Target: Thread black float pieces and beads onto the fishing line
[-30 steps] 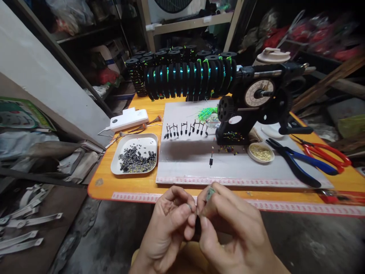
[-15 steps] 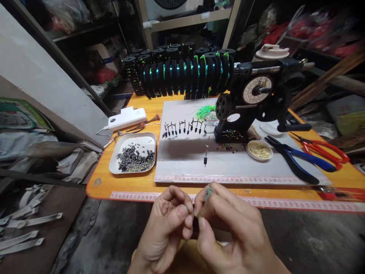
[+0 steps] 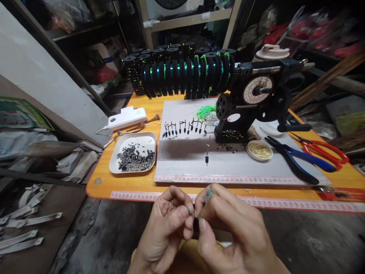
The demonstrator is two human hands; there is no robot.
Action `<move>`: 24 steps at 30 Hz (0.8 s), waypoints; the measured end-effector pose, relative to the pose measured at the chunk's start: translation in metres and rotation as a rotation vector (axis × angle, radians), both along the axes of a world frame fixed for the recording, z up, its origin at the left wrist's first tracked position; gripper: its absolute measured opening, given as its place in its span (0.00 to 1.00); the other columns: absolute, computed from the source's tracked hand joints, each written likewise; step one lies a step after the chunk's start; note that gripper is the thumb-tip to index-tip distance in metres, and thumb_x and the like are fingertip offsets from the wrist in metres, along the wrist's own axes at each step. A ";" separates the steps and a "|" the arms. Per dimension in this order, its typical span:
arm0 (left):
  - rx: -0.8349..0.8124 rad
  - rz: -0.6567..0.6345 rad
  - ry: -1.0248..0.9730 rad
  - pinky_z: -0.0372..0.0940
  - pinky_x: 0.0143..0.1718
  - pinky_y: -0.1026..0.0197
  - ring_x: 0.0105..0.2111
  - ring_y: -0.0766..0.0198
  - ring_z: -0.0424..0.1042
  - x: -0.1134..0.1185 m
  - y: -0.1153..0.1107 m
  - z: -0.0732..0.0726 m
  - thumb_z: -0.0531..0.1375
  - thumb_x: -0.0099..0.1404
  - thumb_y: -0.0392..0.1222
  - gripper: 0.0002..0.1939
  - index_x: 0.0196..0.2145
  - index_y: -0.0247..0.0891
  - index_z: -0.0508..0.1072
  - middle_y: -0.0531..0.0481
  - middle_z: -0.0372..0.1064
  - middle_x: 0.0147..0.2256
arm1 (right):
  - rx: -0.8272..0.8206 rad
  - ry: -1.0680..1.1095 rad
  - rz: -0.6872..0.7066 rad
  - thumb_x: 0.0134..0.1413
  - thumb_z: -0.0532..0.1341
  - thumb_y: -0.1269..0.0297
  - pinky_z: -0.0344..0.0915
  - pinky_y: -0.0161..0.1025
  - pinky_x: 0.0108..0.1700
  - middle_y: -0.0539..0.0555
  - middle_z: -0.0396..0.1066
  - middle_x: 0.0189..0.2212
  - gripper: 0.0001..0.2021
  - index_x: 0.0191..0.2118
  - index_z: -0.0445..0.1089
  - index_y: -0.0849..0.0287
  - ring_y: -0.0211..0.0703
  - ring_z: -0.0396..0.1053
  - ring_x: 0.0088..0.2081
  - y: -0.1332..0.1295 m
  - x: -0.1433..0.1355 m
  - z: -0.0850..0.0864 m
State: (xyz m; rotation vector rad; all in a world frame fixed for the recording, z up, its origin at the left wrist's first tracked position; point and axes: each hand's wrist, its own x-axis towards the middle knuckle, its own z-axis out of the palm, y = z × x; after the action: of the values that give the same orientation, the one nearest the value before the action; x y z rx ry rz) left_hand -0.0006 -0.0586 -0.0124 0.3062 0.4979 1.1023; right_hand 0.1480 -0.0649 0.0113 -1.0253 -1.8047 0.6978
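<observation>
My left hand (image 3: pixel 172 224) and my right hand (image 3: pixel 228 224) meet below the table's front edge, fingertips almost touching. Both are pinched closed; whatever sits between the fingertips is too small to make out. A greenish patch (image 3: pixel 209 195) shows at my right index finger. Beyond my hands, a small black piece (image 3: pixel 207 160) with a thin orange-tipped stem is over the grey board (image 3: pixel 182 160). Farther back is a row of similar black pieces (image 3: pixel 188 132). A white tray (image 3: pixel 113 161) of small dark and grey parts stands left of the board.
A black winding machine (image 3: pixel 238 121) with a banded roller (image 3: pixel 186 78) spans the back. To the right are a dish of gold bits (image 3: pixel 259 151), blue-black pliers (image 3: pixel 299 160) and red-handled pliers (image 3: pixel 325 152). A white power bank (image 3: pixel 127 118) lies at the left.
The small black piece over the board has shifted slightly right. Both hands keep nearly the same place and pinched shape.
</observation>
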 end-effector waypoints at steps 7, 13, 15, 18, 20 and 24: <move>-0.034 0.007 0.016 0.68 0.23 0.78 0.21 0.79 0.72 0.001 -0.004 0.005 0.70 0.60 0.30 0.06 0.34 0.36 0.77 0.54 0.76 0.30 | -0.004 -0.034 -0.001 0.54 0.55 0.80 0.64 0.36 0.30 0.51 0.62 0.27 0.09 0.29 0.67 0.60 0.39 0.65 0.30 -0.002 0.000 0.003; -0.065 0.072 0.161 0.67 0.22 0.77 0.20 0.78 0.71 0.005 -0.005 0.014 0.74 0.55 0.33 0.11 0.32 0.36 0.75 0.56 0.75 0.28 | 0.011 -0.066 -0.005 0.54 0.54 0.80 0.62 0.35 0.31 0.49 0.60 0.27 0.09 0.28 0.63 0.59 0.38 0.65 0.30 -0.002 0.002 0.004; -0.027 0.136 0.257 0.67 0.21 0.76 0.20 0.77 0.71 0.007 -0.005 0.014 0.74 0.55 0.33 0.12 0.32 0.36 0.74 0.56 0.75 0.27 | 0.012 -0.073 -0.004 0.54 0.54 0.80 0.62 0.35 0.30 0.49 0.60 0.27 0.09 0.28 0.62 0.59 0.38 0.64 0.29 -0.001 0.002 0.003; 0.021 0.208 0.353 0.67 0.21 0.76 0.20 0.76 0.71 0.009 -0.005 0.015 0.74 0.54 0.34 0.15 0.33 0.37 0.72 0.56 0.75 0.27 | -0.013 -0.067 0.019 0.55 0.54 0.80 0.61 0.34 0.30 0.50 0.61 0.28 0.10 0.29 0.62 0.59 0.37 0.64 0.30 0.001 0.001 0.003; 0.021 0.214 0.370 0.66 0.20 0.76 0.19 0.77 0.70 0.009 -0.005 0.015 0.75 0.54 0.36 0.15 0.34 0.37 0.72 0.56 0.75 0.27 | -0.025 -0.061 0.032 0.56 0.54 0.80 0.62 0.34 0.31 0.50 0.62 0.28 0.10 0.29 0.63 0.59 0.38 0.65 0.31 0.001 0.001 0.003; 0.016 0.203 0.365 0.67 0.20 0.76 0.19 0.77 0.70 0.009 -0.004 0.017 0.75 0.54 0.36 0.16 0.33 0.37 0.71 0.57 0.75 0.27 | -0.019 -0.068 0.032 0.56 0.54 0.80 0.62 0.34 0.30 0.50 0.62 0.28 0.10 0.29 0.62 0.58 0.38 0.65 0.30 0.002 0.002 0.004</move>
State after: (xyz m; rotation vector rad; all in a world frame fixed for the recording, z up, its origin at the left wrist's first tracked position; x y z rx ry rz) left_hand 0.0085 -0.0628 0.0047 0.4831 0.8593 1.2541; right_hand 0.1496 -0.0633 0.0150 -1.0461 -1.8801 0.7085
